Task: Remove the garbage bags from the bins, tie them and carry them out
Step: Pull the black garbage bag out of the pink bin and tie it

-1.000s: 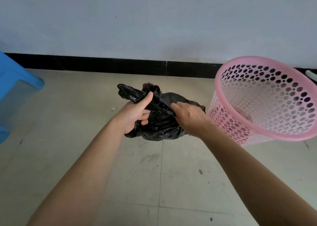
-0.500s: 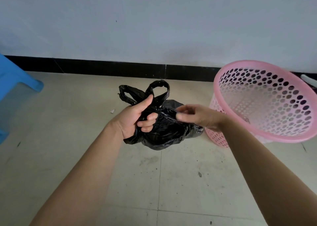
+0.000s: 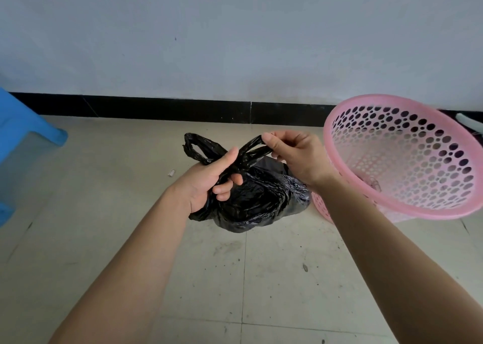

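Black plastic bunched in left hand (image 3: 206,184), fingers curled round the neck, thumb on top; right hand (image 3: 298,158) pinching one handle loop (image 3: 252,145). Garbage bag (image 3: 256,205) held between and below both hands, over tiled floor (image 3: 261,278), just beside pink bin (image 3: 407,166).

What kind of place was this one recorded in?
Probably a plain indoor room, home or office: tiled floor, white wall with a black baseboard, a pink waste bin and a blue plastic stool.
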The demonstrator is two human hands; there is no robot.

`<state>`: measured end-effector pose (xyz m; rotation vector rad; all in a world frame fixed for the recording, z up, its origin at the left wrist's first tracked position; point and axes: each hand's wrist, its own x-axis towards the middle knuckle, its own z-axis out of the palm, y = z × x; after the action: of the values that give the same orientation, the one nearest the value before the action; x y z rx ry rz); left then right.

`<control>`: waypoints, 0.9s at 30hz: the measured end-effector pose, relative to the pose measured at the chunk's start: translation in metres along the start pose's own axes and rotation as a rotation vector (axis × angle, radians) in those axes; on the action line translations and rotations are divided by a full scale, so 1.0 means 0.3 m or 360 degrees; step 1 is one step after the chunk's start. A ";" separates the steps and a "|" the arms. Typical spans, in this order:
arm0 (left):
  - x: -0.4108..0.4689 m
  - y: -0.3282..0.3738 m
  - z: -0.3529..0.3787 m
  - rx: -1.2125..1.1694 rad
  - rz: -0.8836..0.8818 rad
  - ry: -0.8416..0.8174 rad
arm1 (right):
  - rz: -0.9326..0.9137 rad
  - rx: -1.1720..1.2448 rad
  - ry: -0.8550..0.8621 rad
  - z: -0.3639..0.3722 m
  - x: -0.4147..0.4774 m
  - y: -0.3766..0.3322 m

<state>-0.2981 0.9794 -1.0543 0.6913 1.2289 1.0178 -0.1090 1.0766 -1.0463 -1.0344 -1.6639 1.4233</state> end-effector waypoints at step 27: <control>-0.017 0.080 0.053 -0.0123 0.0142 -0.0042 | -0.0154 -0.1085 -0.0443 -0.013 -0.037 0.079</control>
<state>-0.2887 0.9861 -1.0276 0.7025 1.1380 1.1210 -0.0977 1.0699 -1.0693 -1.1156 -2.4624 0.9747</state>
